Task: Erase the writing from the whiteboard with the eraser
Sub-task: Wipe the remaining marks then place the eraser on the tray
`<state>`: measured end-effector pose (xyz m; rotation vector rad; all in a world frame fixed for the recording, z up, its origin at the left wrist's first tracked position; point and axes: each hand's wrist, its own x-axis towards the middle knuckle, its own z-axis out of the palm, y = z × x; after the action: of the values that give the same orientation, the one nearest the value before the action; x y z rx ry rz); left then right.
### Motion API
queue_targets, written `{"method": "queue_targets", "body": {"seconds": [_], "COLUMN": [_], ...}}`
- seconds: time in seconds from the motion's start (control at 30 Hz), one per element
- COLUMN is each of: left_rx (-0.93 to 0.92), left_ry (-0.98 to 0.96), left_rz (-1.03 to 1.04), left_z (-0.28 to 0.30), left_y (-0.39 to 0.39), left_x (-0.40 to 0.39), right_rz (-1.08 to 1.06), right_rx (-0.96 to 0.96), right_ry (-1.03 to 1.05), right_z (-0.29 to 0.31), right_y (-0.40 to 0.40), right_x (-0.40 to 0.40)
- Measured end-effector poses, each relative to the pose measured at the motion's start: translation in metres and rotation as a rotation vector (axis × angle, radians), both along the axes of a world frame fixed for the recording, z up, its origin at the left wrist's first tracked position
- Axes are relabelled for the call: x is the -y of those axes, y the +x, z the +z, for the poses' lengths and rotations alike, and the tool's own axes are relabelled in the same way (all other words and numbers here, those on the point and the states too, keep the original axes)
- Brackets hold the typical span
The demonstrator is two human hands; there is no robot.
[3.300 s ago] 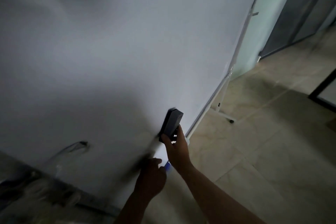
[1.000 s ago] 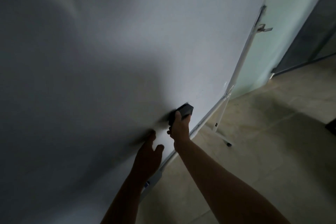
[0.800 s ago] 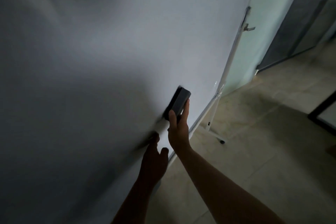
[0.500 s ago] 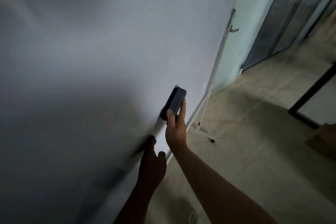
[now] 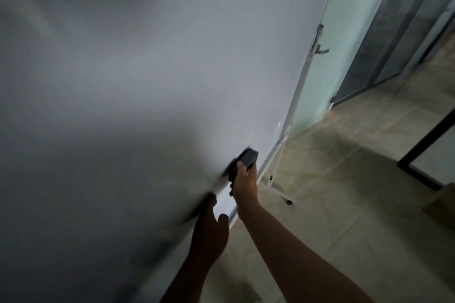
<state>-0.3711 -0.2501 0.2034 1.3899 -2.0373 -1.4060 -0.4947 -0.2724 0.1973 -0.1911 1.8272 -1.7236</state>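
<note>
A large whiteboard (image 5: 152, 76) on a wheeled stand fills the left and middle of the head view, dim and blurred, with no writing that I can make out. My right hand (image 5: 244, 183) grips a dark rectangular eraser (image 5: 248, 158) and holds it flat against the board near its lower right edge. My left hand (image 5: 210, 231) is just below and left of it, fingers straight, resting against the board close to its bottom rail.
The board's white frame and stand leg (image 5: 278, 174) run down to a castor (image 5: 289, 202) on the tiled floor (image 5: 344, 192). A pale green wall and dark glass partitions (image 5: 384, 39) lie to the right, and a black-framed panel (image 5: 428, 145) stands at far right.
My right hand has slid the eraser down the board towards the bottom rail. The camera has swung, so the board's right edge sits further left. My left hand stays against the board.
</note>
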Motion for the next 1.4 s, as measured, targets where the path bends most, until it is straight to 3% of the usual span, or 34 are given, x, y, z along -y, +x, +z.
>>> {"method": "queue_targets", "body": {"seconds": [0.13, 0.27, 0.43, 0.53, 0.6, 0.73, 0.8, 0.93, 1.1, 1.27, 1.4], "left_rx": [0.023, 0.010, 0.056, 0.044, 0.049, 0.089, 0.088, 0.075, 0.109, 0.111, 0.146], "left_ry": [0.003, 0.025, 0.028, 0.035, 0.037, 0.011, 0.004, 0.020, 0.006, 0.013, -0.005], "left_rz": [-0.009, -0.016, -0.030, -0.030, -0.036, -0.035, -0.045, -0.055, -0.074, -0.077, -0.087], "left_z": [-0.006, -0.010, -0.011, -0.010, -0.009, -0.011, -0.011, -0.012, -0.018, -0.020, -0.022], "left_y": [-0.004, -0.011, -0.020, -0.025, -0.027, -0.033, -0.036, -0.041, -0.048, -0.058, -0.066], "left_x": [0.004, 0.005, 0.009, 0.013, 0.016, 0.019, 0.019, 0.018, 0.021, 0.023, 0.026], "right_rz": [0.030, 0.065, 0.042, 0.052, 0.066, 0.082, 0.102, 0.112, 0.135, 0.147, 0.088], "right_rx": [-0.190, 0.075, -0.173, 0.056, 0.089, -0.177, -0.239, 0.056, -0.166, 0.105, -0.170], "right_ry": [-0.136, -0.013, -0.166, -0.052, -0.049, -0.251, -0.206, -0.021, -0.221, -0.004, -0.234], "right_z": [0.000, -0.007, -0.002, -0.006, -0.001, 0.025, 0.017, 0.005, 0.018, 0.003, 0.013], "right_y": [-0.001, -0.015, -0.022, -0.028, -0.034, -0.036, -0.037, -0.049, -0.057, -0.071, -0.073], "right_x": [0.000, 0.000, 0.004, 0.004, 0.000, -0.003, -0.001, 0.002, 0.003, 0.009, 0.012]}}
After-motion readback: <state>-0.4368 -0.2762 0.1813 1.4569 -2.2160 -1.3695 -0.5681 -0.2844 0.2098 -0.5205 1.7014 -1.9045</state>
